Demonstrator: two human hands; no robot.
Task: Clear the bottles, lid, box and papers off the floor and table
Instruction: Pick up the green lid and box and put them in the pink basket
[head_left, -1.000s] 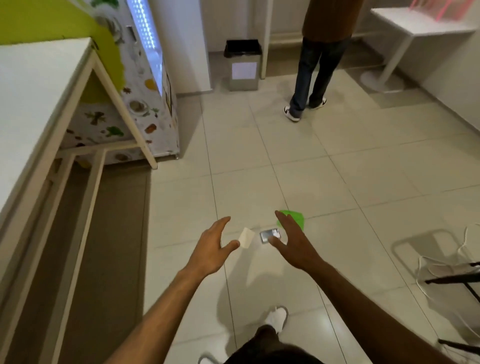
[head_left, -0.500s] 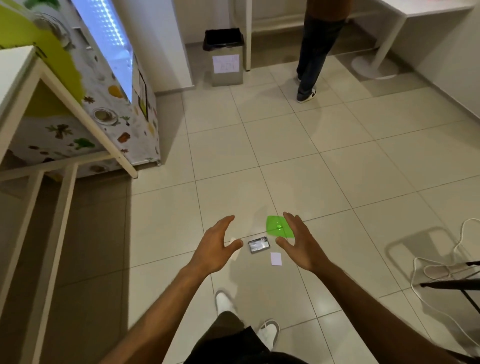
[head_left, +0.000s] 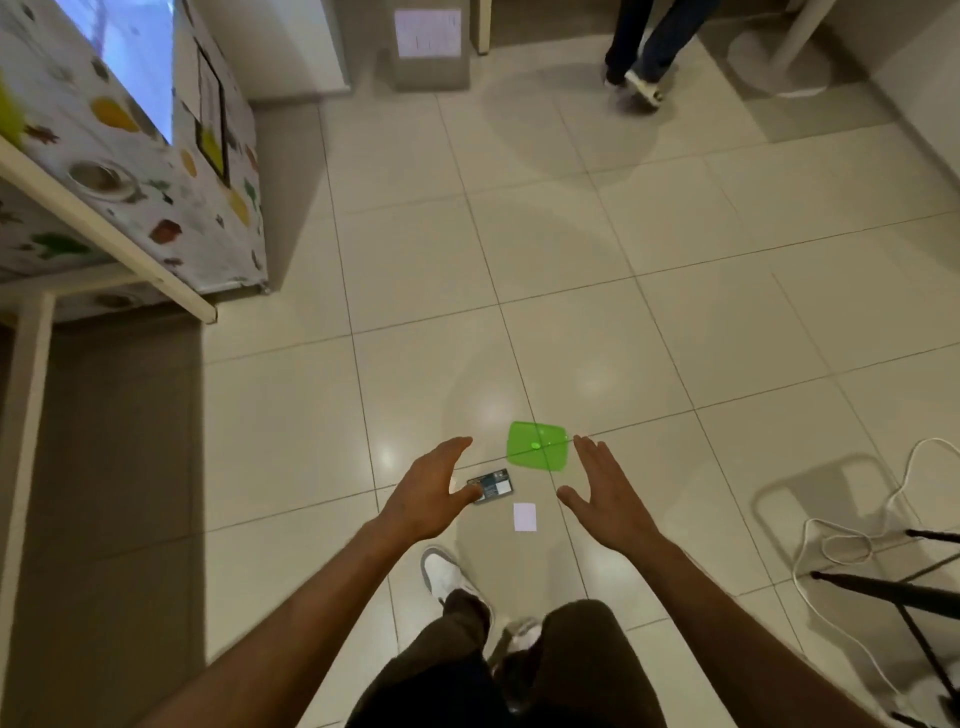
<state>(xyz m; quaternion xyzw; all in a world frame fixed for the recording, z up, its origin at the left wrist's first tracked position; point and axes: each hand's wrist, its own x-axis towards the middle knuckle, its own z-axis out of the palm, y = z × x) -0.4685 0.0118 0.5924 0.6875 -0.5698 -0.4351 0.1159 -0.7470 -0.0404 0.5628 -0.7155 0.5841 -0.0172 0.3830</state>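
Observation:
A translucent green lid (head_left: 537, 446) lies flat on the tiled floor. Just nearer to me lies a small dark box (head_left: 494, 485), and a little white paper (head_left: 524, 516) sits below it. My left hand (head_left: 430, 492) hovers above the floor at the box's left end, fingers spread, holding nothing; its thumb overlaps the box's left edge. My right hand (head_left: 605, 493) is held out to the right of the lid and paper, fingers straight, holding nothing. No bottles are visible.
A patterned cabinet (head_left: 171, 197) and a slanted white table leg (head_left: 109, 234) stand at left. A grey bin (head_left: 428, 47) is at the far wall. A person's legs (head_left: 641, 47) are at the back. A white cable (head_left: 841, 545) and black stand legs (head_left: 883, 592) lie at right.
I have stepped forward and looked further down, so the lid, box and paper lie more directly beneath my hands. Both hands stay spread and hold nothing.

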